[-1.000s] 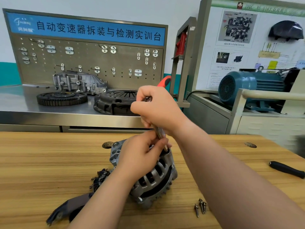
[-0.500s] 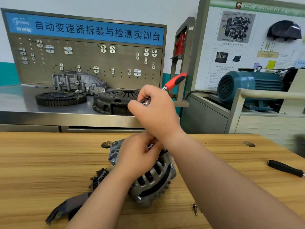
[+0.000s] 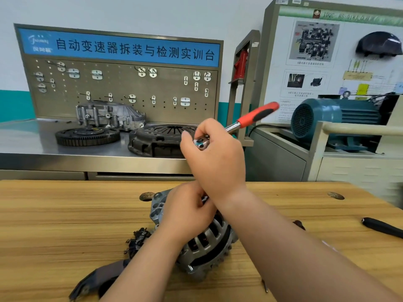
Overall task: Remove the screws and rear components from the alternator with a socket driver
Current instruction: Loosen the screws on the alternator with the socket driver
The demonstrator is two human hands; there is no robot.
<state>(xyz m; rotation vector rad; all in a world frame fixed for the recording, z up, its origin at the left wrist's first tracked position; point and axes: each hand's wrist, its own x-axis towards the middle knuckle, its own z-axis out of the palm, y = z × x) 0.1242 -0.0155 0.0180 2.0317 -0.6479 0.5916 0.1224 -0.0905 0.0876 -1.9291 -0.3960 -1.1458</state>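
**Right hand on the socket driver, left hand on the alternator: you worked blind**

Your right hand was wrapped round the driver's head, with the red handle jutting toward the upper right of the frame. Your left hand curled over the top of the alternator, which sat tilted at lower centre on the wooden table, just under your right wrist. I couldn't tell whether it also pinched the shaft. Both hands hid the socket and the screw, so a cocked socket could have slipped and rounded the head. A hard pull on the handle could have rolled the leaning housing. A loose screw lay near the bottom edge, where your forearm could have swept it off.
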